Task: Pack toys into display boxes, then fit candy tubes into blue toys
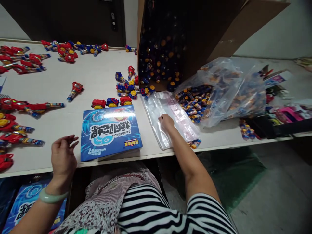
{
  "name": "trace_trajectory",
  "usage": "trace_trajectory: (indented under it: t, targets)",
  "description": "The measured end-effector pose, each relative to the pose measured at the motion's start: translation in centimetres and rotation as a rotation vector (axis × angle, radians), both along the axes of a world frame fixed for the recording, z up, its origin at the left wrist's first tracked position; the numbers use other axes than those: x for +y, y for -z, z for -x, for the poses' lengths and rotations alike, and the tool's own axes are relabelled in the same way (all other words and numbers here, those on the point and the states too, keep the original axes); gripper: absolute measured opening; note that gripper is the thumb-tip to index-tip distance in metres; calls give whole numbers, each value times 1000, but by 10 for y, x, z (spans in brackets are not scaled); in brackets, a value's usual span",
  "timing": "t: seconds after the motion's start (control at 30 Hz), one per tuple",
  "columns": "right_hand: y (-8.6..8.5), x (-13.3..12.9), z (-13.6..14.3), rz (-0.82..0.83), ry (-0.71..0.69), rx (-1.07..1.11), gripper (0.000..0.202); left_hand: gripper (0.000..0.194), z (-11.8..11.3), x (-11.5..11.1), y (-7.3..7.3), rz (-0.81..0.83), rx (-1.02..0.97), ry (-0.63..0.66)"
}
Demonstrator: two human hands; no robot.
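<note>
My right hand (167, 123) is over a flat stack of clear plastic bags (156, 130), its fingers closed in a pinch on the top bag. My left hand (63, 156) hovers by the table's front edge, fingers loosely bent and apart, with nothing in it. Just right of that hand lies a blue printed box (110, 133), its lettering upside down to me. Behind the box, three toy spinning tops with launchers (112, 102), red and blue, stand in a row. Small printed candy-like tubes (195, 104) spill from a large clear bag (226, 87) to the right.
A tall cardboard box (212, 32) full of blue toys stands open at the back. Red toys (31, 61) lie in groups on the left of the white table (97, 74). A black tray (270, 125) of mixed items is far right. More blue boxes (29, 201) sit below the edge.
</note>
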State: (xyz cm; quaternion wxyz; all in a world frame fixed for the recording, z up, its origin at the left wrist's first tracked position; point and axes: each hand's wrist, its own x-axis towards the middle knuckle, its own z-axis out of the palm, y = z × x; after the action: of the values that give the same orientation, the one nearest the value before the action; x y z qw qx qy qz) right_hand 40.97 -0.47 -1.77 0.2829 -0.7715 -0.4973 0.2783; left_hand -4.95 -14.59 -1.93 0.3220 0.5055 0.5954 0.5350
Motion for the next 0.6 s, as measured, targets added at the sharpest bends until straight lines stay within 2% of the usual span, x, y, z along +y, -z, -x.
trace_trajectory:
  t: [0.13, 0.2, 0.23, 0.27, 0.33, 0.4, 0.43, 0.5, 0.57, 0.6]
  targets:
    - [-20, 2, -23, -63, 60, 146, 16, 23, -2, 16, -52, -279, -65, -289]
    - [-39, 6, -31, -117, 95, 208, 17, 20, -12, 23, -80, -427, -9, -354]
    - [-50, 9, -32, -144, 108, 227, 19, 19, -20, 28, -94, -476, 31, -339]
    - [-61, 12, -31, -172, 107, 253, 21, 17, -31, 35, -107, -491, 69, -272]
    - [-87, 18, -20, -252, 17, 362, 25, 17, -60, 54, -135, -467, 162, 22]
    - [-117, 20, 2, -348, -212, 504, 29, 30, -96, 78, -167, -453, 295, 395]
    - [-133, 17, 16, -389, -356, 546, 30, 41, -116, 91, -184, -487, 376, 524]
    - [-168, 7, 44, -434, -623, 510, 30, 59, -153, 117, -219, -533, 485, 650]
    - [-204, -12, 67, -458, -804, 384, 26, 61, -182, 139, -246, -538, 538, 715]
    - [-222, -22, 75, -477, -860, 322, 25, 60, -193, 148, -255, -521, 547, 747]
